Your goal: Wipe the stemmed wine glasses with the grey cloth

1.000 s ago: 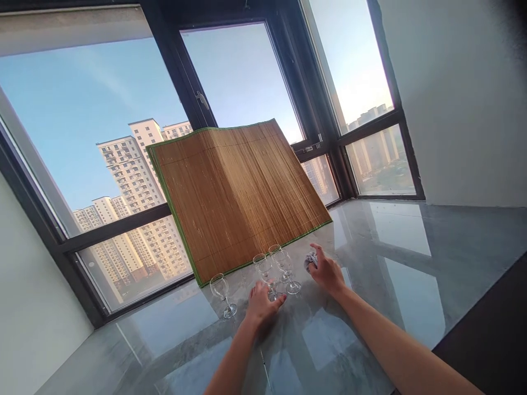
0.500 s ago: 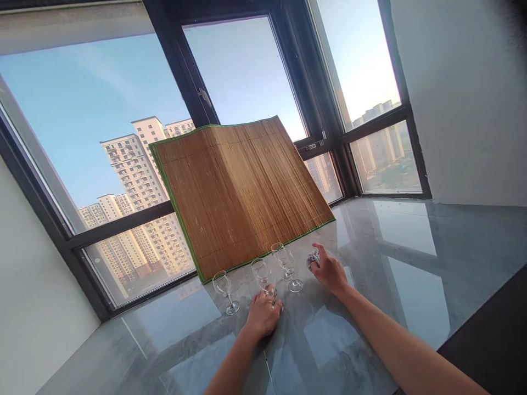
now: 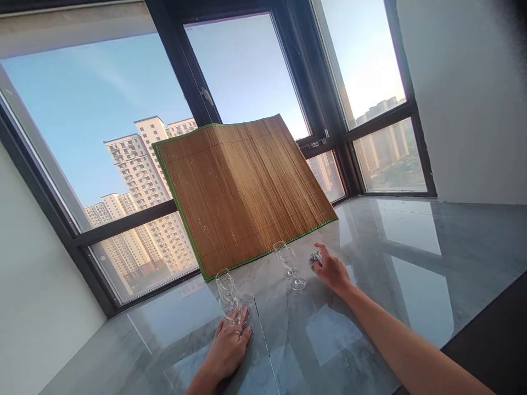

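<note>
My left hand (image 3: pixel 229 344) is closed around the foot of a clear stemmed glass (image 3: pixel 228 300), which stands upright on the grey countertop (image 3: pixel 300 323). Right behind it, overlapping in view, is a second stemmed glass (image 3: pixel 223 277); whether the two touch I cannot tell. Farther right stand two more glasses, a rear one (image 3: pixel 280 250) and a front one (image 3: pixel 297 283), close together. Just to the right of that pair, my right hand (image 3: pixel 332 273) grips a small crumpled grey-white cloth (image 3: pixel 315 258), its index finger stretched forward.
Behind the glasses a bamboo mat (image 3: pixel 247 192) with green edging leans upright against the window frame (image 3: pixel 127 222). White walls (image 3: pixel 473 120) close in on both sides. The glossy countertop reflects the windows, and a dark edge (image 3: pixel 489 334) runs at the lower right.
My left hand has slid one glass to the left, from the middle to just in front of the leftmost glass. The right hand with the cloth has hardly moved.
</note>
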Available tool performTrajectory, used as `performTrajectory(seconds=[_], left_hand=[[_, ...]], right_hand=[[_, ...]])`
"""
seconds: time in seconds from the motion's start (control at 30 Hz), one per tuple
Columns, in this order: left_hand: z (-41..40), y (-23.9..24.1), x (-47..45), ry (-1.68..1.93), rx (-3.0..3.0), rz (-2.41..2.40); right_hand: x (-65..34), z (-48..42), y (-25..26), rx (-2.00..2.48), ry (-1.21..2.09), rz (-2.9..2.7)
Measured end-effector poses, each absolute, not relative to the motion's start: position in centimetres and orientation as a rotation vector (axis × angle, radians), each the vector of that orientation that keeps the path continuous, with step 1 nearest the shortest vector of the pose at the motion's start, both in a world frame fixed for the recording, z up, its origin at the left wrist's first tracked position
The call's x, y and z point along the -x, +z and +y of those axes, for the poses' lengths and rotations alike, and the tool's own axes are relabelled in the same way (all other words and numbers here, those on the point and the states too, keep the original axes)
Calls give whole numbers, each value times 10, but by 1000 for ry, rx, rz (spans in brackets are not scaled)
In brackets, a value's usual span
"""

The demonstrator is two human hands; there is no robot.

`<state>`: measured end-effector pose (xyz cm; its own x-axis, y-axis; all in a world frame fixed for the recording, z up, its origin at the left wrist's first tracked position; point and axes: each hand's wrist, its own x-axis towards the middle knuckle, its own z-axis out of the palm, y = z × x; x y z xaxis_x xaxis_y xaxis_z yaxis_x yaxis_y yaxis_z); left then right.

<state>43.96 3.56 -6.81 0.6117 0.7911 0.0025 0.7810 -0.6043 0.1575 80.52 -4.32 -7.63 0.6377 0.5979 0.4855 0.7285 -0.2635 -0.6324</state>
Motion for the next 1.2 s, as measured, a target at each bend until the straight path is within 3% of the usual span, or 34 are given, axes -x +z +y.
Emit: performTrajectory(seconds=[1.2], left_hand=[[44, -57, -408, 45, -2738, 1143]], right_hand=[[-805, -42, -78, 2007, -160, -1056]])
